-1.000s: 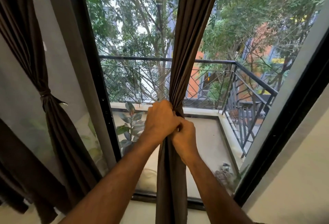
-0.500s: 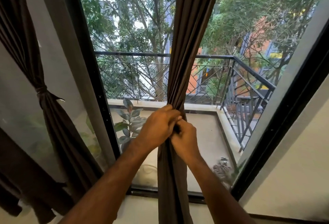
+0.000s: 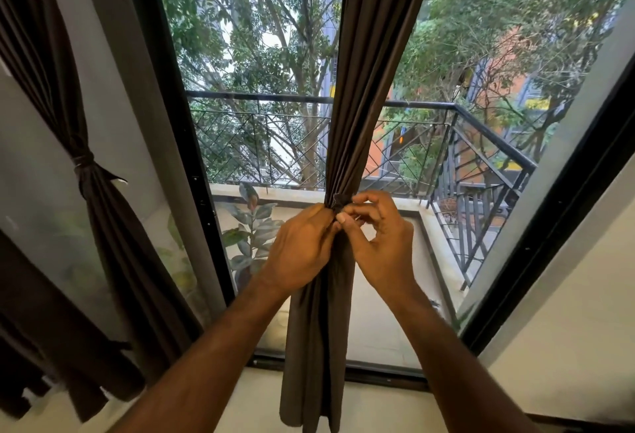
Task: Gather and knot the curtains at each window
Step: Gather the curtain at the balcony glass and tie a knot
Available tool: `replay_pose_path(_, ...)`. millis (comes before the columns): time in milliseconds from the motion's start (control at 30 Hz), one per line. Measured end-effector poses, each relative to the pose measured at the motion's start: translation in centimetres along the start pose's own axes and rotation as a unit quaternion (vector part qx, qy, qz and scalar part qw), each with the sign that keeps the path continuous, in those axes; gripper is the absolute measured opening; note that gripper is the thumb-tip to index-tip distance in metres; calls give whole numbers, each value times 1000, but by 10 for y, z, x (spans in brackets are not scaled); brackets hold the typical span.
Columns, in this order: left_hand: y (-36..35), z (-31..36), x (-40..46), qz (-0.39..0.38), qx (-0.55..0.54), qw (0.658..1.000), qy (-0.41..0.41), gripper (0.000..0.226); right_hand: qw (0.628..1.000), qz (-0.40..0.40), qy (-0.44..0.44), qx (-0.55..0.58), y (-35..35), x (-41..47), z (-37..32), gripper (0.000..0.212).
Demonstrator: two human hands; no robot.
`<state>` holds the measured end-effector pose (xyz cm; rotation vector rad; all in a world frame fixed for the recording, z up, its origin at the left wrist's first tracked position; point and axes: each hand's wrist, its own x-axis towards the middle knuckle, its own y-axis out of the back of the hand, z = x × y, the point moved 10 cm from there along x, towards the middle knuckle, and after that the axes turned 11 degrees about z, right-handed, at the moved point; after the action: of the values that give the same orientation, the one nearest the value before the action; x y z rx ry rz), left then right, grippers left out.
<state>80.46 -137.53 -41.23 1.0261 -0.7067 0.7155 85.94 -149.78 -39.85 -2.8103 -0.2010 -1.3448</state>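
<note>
Hands at the gathered brown curtain (image 3: 357, 89), left hand (image 3: 302, 247) grip wrapped round the bunch, right hand (image 3: 381, 240) grip pinching a small tie (image 3: 338, 199) on it, knotted curtain (image 3: 103, 212) to its left

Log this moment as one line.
stage: tying | left hand: grips middle curtain | right hand: pinches tie | left curtain: tied
</note>
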Motion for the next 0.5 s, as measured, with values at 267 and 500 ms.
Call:
replay_pose_path(267,4,-11,7,-5,19,998,58,30,946,-69,238,-208,-21,-7,-16,24)
replay_pose_path(500,-5,3,13,-47,86,995,2,28,954,-57,184,-229,-28,-2,1,28)
